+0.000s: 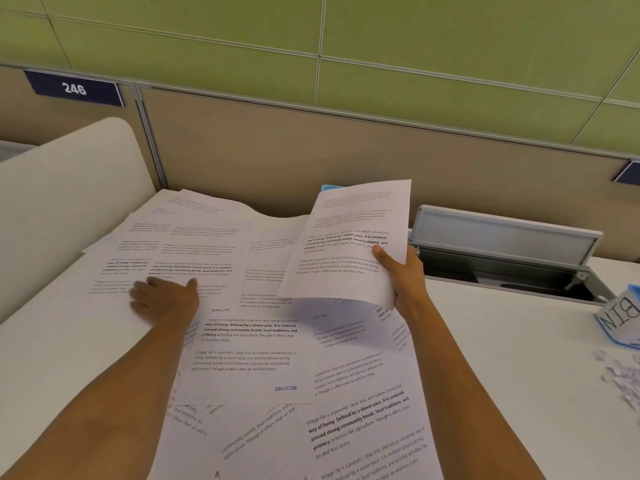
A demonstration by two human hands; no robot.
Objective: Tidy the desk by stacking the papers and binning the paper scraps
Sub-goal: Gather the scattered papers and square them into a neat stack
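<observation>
Many printed white papers [249, 344] lie spread and overlapping across the white desk [502, 341]. My right hand [403, 275] grips a small bunch of printed sheets [349, 244], lifted above the desk, thumb on the front. My left hand [162, 299] lies flat, fingers spread, on the papers at the left. Torn paper scraps [620, 379] lie at the right edge. Just beyond them stands a blue-and-white container marked BIN [620, 318], partly cut off by the frame.
A grey cable tray with its lid raised [502, 244] is sunk into the desk behind my right hand. A beige partition [311, 150] closes the back, and a white rounded divider [69, 188] closes the left side. A blue corner [330, 188] peeks above the held sheets.
</observation>
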